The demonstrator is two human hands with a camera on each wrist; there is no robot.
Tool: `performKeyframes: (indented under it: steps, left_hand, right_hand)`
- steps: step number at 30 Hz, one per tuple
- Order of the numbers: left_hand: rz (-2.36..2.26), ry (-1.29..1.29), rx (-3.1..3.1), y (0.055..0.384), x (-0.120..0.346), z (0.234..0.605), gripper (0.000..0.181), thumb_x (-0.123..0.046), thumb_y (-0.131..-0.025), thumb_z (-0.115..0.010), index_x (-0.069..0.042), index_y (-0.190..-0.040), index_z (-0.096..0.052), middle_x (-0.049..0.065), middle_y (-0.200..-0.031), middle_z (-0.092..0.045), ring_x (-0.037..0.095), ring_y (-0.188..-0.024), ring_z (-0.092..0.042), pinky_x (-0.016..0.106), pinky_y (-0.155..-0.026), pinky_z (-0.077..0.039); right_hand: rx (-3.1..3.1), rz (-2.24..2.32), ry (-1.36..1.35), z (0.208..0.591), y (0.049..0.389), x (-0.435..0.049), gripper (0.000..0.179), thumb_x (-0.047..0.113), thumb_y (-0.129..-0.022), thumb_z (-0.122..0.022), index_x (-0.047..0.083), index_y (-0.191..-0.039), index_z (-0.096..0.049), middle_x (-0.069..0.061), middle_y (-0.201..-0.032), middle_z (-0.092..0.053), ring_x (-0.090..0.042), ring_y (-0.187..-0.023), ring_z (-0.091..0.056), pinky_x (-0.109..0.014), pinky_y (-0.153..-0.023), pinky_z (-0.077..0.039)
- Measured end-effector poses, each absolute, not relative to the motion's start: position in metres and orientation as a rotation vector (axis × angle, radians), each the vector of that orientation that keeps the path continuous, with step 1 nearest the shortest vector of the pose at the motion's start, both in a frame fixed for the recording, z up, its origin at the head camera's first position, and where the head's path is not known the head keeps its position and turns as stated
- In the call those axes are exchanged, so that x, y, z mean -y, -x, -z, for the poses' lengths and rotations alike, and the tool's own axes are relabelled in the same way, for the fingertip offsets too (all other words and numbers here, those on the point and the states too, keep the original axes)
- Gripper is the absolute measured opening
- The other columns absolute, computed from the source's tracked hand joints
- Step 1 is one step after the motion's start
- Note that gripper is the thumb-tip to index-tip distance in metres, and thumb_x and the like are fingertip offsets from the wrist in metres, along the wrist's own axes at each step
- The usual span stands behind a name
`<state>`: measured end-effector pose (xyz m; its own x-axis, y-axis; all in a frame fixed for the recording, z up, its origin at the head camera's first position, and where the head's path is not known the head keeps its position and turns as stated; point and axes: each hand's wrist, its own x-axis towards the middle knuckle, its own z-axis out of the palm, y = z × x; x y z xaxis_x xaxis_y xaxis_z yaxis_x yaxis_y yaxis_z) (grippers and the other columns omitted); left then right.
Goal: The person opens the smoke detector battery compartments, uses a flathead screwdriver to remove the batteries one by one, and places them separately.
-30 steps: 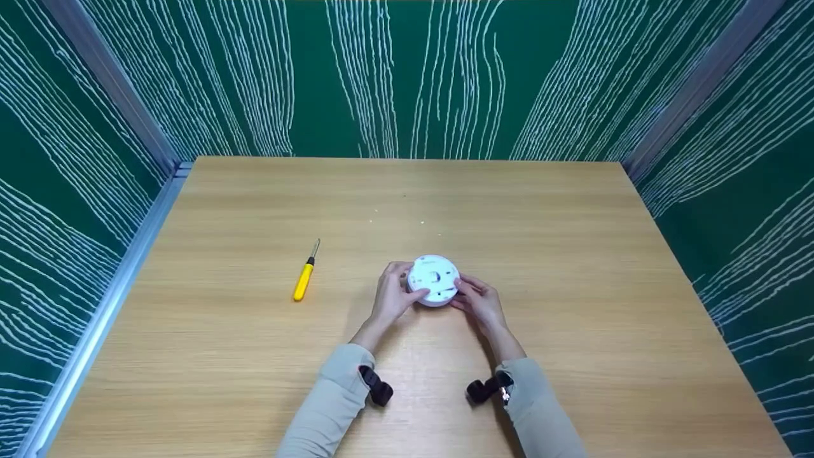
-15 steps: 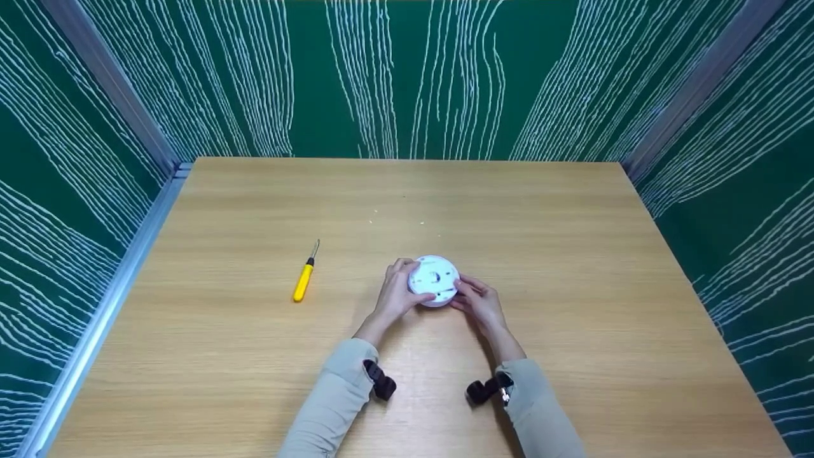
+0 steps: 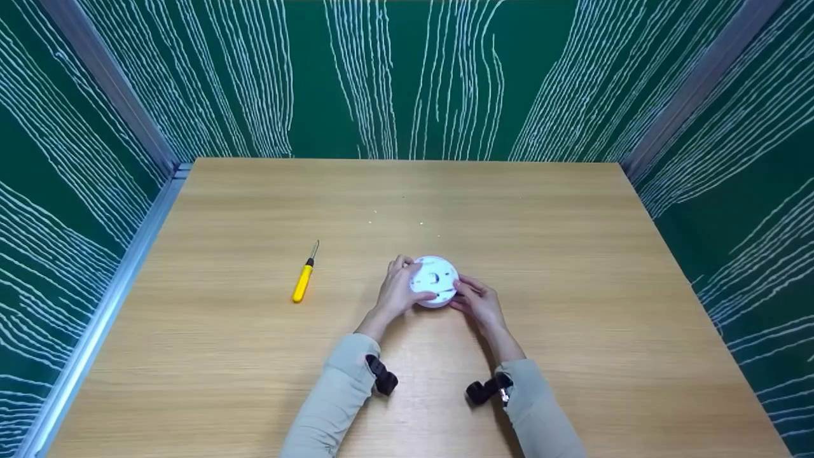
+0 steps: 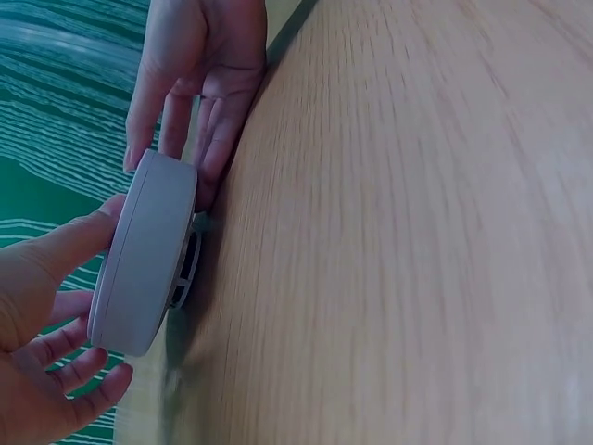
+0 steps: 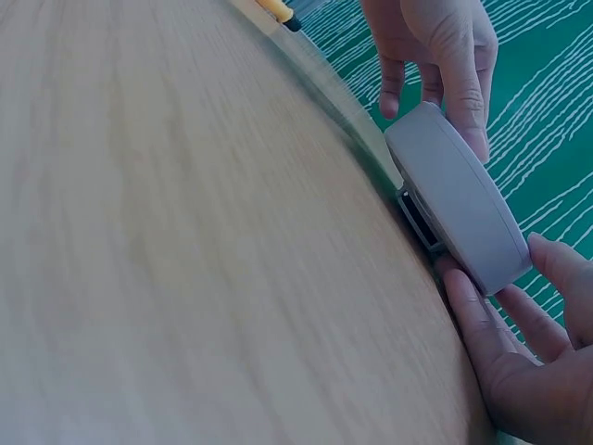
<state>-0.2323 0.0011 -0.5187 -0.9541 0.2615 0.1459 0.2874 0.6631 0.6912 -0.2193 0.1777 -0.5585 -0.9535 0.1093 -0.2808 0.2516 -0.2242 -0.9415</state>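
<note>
A round white smoke detector is held between both hands just over the table, its flat plate with holes and slots facing up. Seen from the side, the smoke detector has a thick smooth rim, and a dark slotted part juts from its underside. My left hand grips its left edge, the thumb lying on the upper face. On the opposite edge, my right hand pinches it, thumb on top; in the right wrist view that hand's fingers reach beneath the rim.
A yellow-handled screwdriver lies on the wooden table to the left, its tip pointing away. Several tiny white specks are scattered farther back. Green walls with white wavy lines enclose the table's back and sides.
My left hand has shifted slightly forward and right round the smoke detector's edge, its thumb sliding right over the face. The right hand and the smoke detector stay nearly in place.
</note>
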Motion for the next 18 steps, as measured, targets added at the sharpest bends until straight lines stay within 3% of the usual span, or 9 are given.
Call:
performKeyframes:
  steps: [18]
  left_hand:
    - [1.301,0.342,2.793,0.2372,-0.0053,0.5204,0.066,-0.024,-0.056,-0.083,0.005,-0.109,-0.059,0.008,-0.100,-0.047,0.021,-0.100,-0.041,0.029,-0.091,-0.037]
  right_hand:
    - [-1.833,2.373,-0.447,0.5574,0.2195,-0.1796,0.040,0.011,-0.085,-0.059,-0.007,-0.120,-0.049,-0.011,-0.089,-0.062,-0.018,-0.070,-0.062,-0.032,-0.070,-0.052]
